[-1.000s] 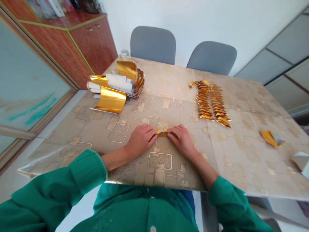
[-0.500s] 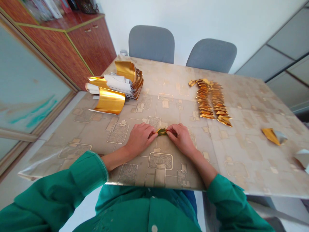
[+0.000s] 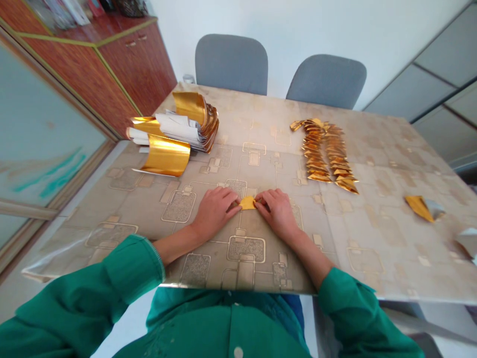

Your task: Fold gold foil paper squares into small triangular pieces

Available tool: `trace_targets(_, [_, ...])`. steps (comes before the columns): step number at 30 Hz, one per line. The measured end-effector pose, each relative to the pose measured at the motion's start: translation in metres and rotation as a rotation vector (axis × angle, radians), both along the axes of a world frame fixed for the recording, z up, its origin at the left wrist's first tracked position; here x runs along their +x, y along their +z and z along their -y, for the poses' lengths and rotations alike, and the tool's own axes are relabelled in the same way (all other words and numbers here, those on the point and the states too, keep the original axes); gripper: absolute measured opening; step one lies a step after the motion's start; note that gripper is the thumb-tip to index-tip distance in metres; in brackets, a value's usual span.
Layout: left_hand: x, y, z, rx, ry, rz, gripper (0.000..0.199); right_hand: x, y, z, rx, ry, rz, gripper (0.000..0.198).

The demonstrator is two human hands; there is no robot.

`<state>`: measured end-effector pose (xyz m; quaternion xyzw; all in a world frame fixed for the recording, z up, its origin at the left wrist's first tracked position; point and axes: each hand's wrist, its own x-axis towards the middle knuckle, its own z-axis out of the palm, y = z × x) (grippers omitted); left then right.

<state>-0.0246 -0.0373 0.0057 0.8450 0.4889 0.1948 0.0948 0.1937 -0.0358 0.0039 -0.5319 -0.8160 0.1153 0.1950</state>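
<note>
A small folded piece of gold foil paper (image 3: 247, 203) sits between my two hands, low over the table. My left hand (image 3: 216, 211) pinches its left end between thumb and fingers. At the other end, my right hand (image 3: 278, 213) has its thumb and fingertips closed on the foil paper. Loose gold and white foil sheets (image 3: 169, 154) lie curled in a pile beyond my left hand. Past my right hand stand two rows of folded gold pieces (image 3: 315, 151), pressed close together.
A patterned cover lies over the table (image 3: 372, 233). Toward the right are a partly folded gold and silver piece (image 3: 421, 208) and a whitish piece (image 3: 467, 241) at the edge. Two grey chairs (image 3: 231, 64) stand behind the table, and a wooden cabinet (image 3: 137, 64) is at the back left.
The foil paper between my hands has turned from a dark reflecting face to a bright yellow-gold one. Both hands keep their pinch in nearly the same place. The view has shifted slightly.
</note>
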Motion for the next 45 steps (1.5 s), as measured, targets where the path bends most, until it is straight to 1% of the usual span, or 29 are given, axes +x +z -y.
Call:
trace_targets(3, [-0.001, -0.002, -0.002, 0.092, -0.110, -0.012, 0.008, 0.003, 0.000, 0.002, 0.001, -0.027, -0.016, 0.009])
trace_targets(7, [-0.002, -0.004, -0.004, 0.266, -0.294, -0.109, 0.019, 0.004, 0.001, 0.004, 0.014, -0.050, 0.022, 0.011])
trace_targets(10, [-0.002, -0.004, -0.006, 0.282, -0.346, -0.153, 0.023, 0.002, 0.002, 0.005, 0.034, -0.040, 0.076, 0.014])
trace_targets(15, [-0.003, -0.006, -0.007, 0.200, -0.331, -0.117, 0.027, 0.000, 0.002, 0.007, 0.144, 0.072, 0.206, 0.023])
trace_targets(18, [-0.007, -0.008, -0.007, 0.178, -0.289, -0.139, 0.028, 0.001, 0.001, 0.007, 0.156, 0.095, 0.259, 0.023])
trace_targets(22, [-0.013, -0.010, -0.006, 0.191, -0.270, -0.180, 0.031, 0.004, 0.004, 0.007, 0.135, 0.080, 0.253, 0.022])
trace_targets(24, [-0.013, -0.007, -0.006, 0.217, -0.275, -0.177, 0.029, 0.005, 0.007, 0.007, 0.125, 0.052, 0.227, 0.020])
trace_targets(27, [-0.010, -0.001, -0.004, 0.268, -0.323, -0.167, 0.022, 0.001, 0.009, 0.008, 0.146, -0.016, 0.207, 0.020])
trace_targets(30, [-0.004, 0.003, 0.000, 0.311, -0.366, -0.191, 0.019, -0.008, 0.007, 0.012, 0.163, -0.018, 0.211, 0.020])
trace_targets(32, [-0.002, 0.003, 0.003, 0.317, -0.369, -0.206, 0.020, -0.015, 0.004, 0.016, 0.129, -0.015, 0.191, 0.018])
trace_targets(35, [-0.002, 0.000, 0.007, 0.326, -0.385, -0.216, 0.023, -0.024, 0.002, 0.019, 0.067, -0.081, 0.148, 0.014])
trace_targets(37, [-0.005, -0.003, 0.009, 0.318, -0.386, -0.212, 0.024, -0.025, 0.001, 0.019, 0.041, -0.117, 0.127, 0.015])
trace_targets(43, [-0.022, -0.007, 0.016, 0.244, -0.313, -0.201, 0.033, -0.016, 0.004, 0.017, -0.030, -0.145, 0.045, 0.011])
trace_targets(45, [-0.027, -0.007, 0.018, 0.229, -0.312, -0.206, 0.034, -0.012, 0.005, 0.017, -0.056, -0.146, 0.035, 0.009])
